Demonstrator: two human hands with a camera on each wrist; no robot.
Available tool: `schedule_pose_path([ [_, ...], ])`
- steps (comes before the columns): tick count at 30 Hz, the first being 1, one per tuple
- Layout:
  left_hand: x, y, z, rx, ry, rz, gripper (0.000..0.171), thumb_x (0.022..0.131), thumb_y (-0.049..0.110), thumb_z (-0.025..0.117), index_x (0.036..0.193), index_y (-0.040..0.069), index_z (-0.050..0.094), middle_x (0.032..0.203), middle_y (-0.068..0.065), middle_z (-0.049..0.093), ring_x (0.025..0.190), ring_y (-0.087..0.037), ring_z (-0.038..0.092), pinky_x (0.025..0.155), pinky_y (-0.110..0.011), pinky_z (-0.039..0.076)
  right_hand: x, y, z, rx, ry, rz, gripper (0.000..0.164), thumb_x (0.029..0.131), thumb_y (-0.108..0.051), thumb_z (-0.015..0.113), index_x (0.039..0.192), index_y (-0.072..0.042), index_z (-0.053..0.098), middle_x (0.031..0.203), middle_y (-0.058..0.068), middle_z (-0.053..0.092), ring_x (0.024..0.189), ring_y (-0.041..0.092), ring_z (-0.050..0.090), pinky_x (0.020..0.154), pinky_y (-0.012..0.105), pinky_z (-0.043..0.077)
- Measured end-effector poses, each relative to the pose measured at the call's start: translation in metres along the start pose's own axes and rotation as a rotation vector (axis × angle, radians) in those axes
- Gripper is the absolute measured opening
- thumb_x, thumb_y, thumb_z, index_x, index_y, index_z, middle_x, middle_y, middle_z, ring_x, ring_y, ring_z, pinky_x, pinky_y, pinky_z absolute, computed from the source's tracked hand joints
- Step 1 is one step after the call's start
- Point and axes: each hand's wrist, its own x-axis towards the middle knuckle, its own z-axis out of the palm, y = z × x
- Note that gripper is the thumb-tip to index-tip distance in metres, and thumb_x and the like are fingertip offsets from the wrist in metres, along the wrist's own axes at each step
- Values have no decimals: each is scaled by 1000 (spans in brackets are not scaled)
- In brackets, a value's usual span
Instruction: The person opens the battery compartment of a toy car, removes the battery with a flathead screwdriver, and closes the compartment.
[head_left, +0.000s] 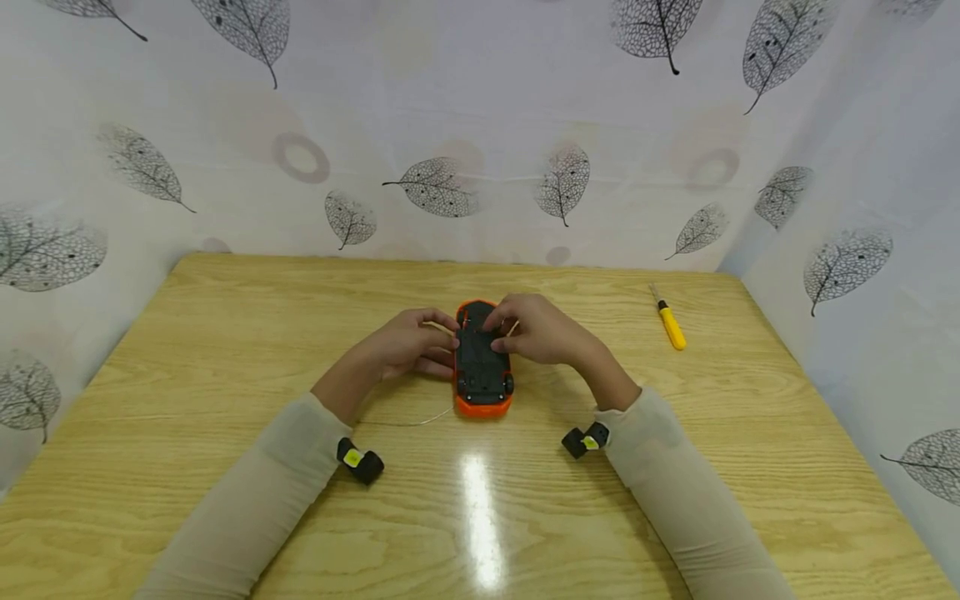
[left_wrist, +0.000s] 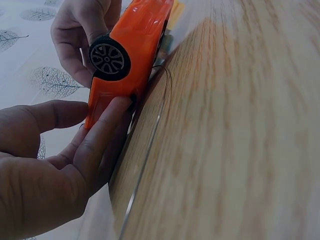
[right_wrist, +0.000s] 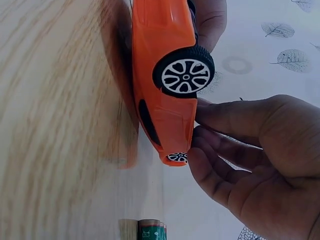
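An orange toy car lies upside down on the table, its black underside facing up. My left hand holds its left side; in the left wrist view, thumb and fingers grip the orange end near a wheel. My right hand is over the underside, bent index finger and thumb touching it with a gap between them. In the right wrist view, fingertips sit right at the underside's edge, past the near wheel. A thin metal rod reaches out from the car on the left.
A screwdriver with a yellow handle lies at the back right of the table. In the right wrist view, green and copper cylinders like batteries stand beyond the car. Leaf-patterned cloth hangs along the table's far edge.
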Motion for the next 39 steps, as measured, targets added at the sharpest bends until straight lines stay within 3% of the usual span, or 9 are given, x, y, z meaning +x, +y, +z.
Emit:
schedule_pose_path([
  [12, 1, 0, -1, -2, -3, -1, 33, 99, 0, 59, 130, 2, 50, 121, -23, 65, 93, -28, 73, 81, -46, 64, 1, 1, 1, -22, -2, -3, 17, 93, -10, 77, 109, -4, 77, 106, 8, 70, 90, 20, 66, 77, 34, 59],
  [31, -1, 2, 0, -1, -10, 0, 33, 99, 1, 60, 130, 3, 49, 120, -22, 65, 94, -28, 73, 81, -45, 64, 0, 4, 0, 26, -1, 18, 22, 93, -10, 77, 114, -3, 76, 106, 7, 70, 92, 19, 67, 79, 34, 59],
  [39, 0, 0, 1, -2, 2, 0, 32, 99, -1, 60, 129, 2, 50, 115, -21, 67, 92, -29, 73, 80, -46, 64, -3, 7, -7, 40, 1, 28, 26, 94, -13, 76, 118, -5, 75, 112, 8, 71, 99, 23, 67, 86, 38, 59],
])
